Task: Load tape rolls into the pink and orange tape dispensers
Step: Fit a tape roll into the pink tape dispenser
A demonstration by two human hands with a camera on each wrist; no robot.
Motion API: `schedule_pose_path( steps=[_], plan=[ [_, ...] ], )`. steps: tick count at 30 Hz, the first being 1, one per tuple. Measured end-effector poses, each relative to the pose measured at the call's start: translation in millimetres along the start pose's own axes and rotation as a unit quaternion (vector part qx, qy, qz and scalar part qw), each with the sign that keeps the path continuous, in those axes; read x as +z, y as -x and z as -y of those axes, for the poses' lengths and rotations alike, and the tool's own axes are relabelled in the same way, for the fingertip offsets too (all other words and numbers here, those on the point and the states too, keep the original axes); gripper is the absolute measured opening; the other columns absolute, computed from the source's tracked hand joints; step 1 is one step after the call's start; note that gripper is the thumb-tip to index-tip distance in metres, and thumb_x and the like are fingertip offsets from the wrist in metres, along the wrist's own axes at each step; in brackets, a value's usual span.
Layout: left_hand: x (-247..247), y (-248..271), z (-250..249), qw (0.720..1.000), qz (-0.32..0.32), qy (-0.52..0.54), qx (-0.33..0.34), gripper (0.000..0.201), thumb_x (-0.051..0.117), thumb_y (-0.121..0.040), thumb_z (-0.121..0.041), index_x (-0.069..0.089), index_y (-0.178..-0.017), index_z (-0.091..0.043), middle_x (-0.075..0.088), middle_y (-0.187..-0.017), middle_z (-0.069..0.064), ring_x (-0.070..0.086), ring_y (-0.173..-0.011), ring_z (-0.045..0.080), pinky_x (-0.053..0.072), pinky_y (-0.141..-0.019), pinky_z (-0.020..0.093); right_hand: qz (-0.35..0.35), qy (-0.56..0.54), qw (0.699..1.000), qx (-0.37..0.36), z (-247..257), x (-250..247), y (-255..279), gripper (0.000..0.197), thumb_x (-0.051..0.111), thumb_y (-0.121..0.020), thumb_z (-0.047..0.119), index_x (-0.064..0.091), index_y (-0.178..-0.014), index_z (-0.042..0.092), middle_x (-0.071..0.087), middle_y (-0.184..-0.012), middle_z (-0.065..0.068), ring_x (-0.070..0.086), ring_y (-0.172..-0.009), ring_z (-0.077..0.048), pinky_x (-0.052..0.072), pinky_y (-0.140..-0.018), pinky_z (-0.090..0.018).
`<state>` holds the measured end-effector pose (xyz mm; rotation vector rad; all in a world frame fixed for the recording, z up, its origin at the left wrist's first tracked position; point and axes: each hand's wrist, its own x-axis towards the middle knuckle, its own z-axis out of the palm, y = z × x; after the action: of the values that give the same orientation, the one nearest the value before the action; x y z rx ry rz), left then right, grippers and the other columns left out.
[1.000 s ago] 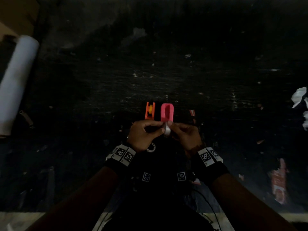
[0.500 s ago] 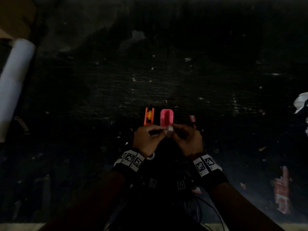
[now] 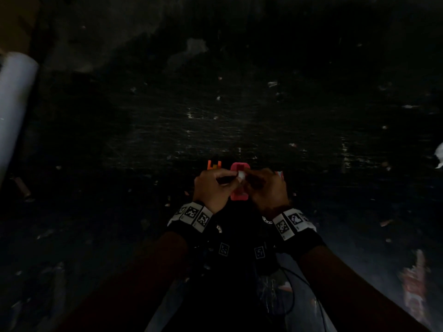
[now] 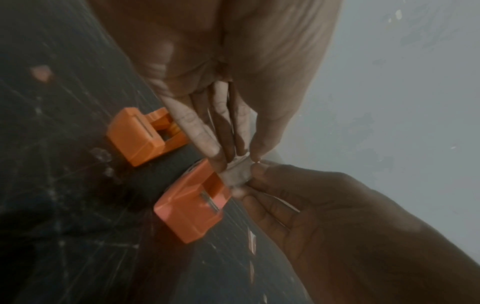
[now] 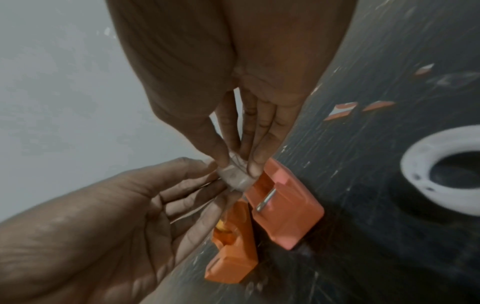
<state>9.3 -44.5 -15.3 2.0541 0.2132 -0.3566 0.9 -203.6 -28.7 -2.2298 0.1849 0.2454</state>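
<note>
Change: both hands have lifted the tape roll forward, so they now cover the near part of the dispensers, which have stayed put.
White tube [image 3: 14, 111]: lies at the far left edge of the dark worktop [image 3: 239, 111].
Orange dispenser [image 4: 140, 133]: stands on the worktop, just left of the pink one, apart from it.
Left hand [image 3: 212, 188]: thumb and fingertips [image 4: 215, 150] pinch the tape roll.
Tape roll [image 5: 235, 176]: small, pale, held between both hands right above the open slot of the pink dispenser.
Pink dispenser [image 5: 283, 209]: upright on the worktop, metal cutter showing.
Right hand [image 3: 266, 188]: fingertips [image 5: 255, 166] pinch the roll's other side.
White ring [image 5: 426, 170]: on the worktop, well right of the dispensers.
</note>
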Motion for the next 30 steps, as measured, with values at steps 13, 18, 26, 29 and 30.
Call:
schedule_pose_path(
  steps=[13, 18, 26, 29, 30],
  plan=[
    [6.3, -12.5, 3.2, 0.999, -0.005, -0.052, -0.011, 0.025, 0.077, -0.085, -0.024, 0.078, -0.11, -0.023, 0.077, -0.11, -0.006, 0.068, -0.099, 0.003, 0.038, -0.073, -0.008, 0.023, 0.027, 0.999, -0.009, 1.8, 1.0, -14.8, 0.025, 0.072, -0.088, 0.024, 0.075, -0.113, 0.021, 0.073, -0.11, -0.005, 0.065, -0.094, -0.008, 0.032, -0.067, 0.009],
    [7.5, -16.9, 4.9, 0.999, 0.01, -0.029, -0.023, 0.028, 0.077, -0.084, -0.019, 0.074, -0.111, -0.024, 0.077, -0.106, -0.004, 0.07, -0.098, 0.005, 0.044, -0.071, -0.003, 0.04, 0.061, 0.997, -0.024, 4.3, -0.1, -15.3, 0.031, 0.069, -0.089, 0.023, 0.07, -0.12, 0.018, 0.07, -0.119, -0.007, 0.065, -0.109, -0.021, 0.033, -0.083, -0.006],
    [5.9, -16.5, 3.1, 0.999, 0.027, -0.028, -0.004, 0.023, 0.076, -0.083, -0.014, 0.075, -0.105, -0.021, 0.077, -0.103, -0.004, 0.07, -0.098, 0.005, 0.049, -0.081, 0.006, 0.044, 0.098, 0.992, -0.065, 6.3, 0.6, -12.9, 0.053, 0.078, -0.072, 0.014, 0.067, -0.124, 0.02, 0.068, -0.115, -0.01, 0.067, -0.103, -0.026, 0.046, -0.091, -0.023],
    [2.3, -13.0, 1.0, 0.999, 0.027, -0.033, 0.033, 0.022, 0.073, -0.084, -0.017, 0.074, -0.106, -0.018, 0.077, -0.1, -0.005, 0.068, -0.093, 0.001, 0.048, -0.08, 0.004, 0.037, 0.108, 0.992, -0.061, 5.5, 0.6, -13.3, 0.048, 0.077, -0.074, 0.018, 0.068, -0.122, 0.019, 0.069, -0.115, -0.009, 0.067, -0.102, -0.026, 0.044, -0.09, -0.022],
    [1.1, -12.2, 0.0, 0.998, 0.025, -0.045, 0.048, 0.021, 0.072, -0.085, -0.019, 0.074, -0.106, -0.019, 0.077, -0.098, -0.006, 0.068, -0.09, 0.0, 0.047, -0.078, 0.003, 0.04, 0.111, 0.991, -0.056, 5.6, 0.5, -12.9, 0.047, 0.076, -0.075, 0.021, 0.068, -0.122, 0.019, 0.068, -0.117, -0.009, 0.067, -0.103, -0.027, 0.046, -0.09, -0.024]
  ],
)
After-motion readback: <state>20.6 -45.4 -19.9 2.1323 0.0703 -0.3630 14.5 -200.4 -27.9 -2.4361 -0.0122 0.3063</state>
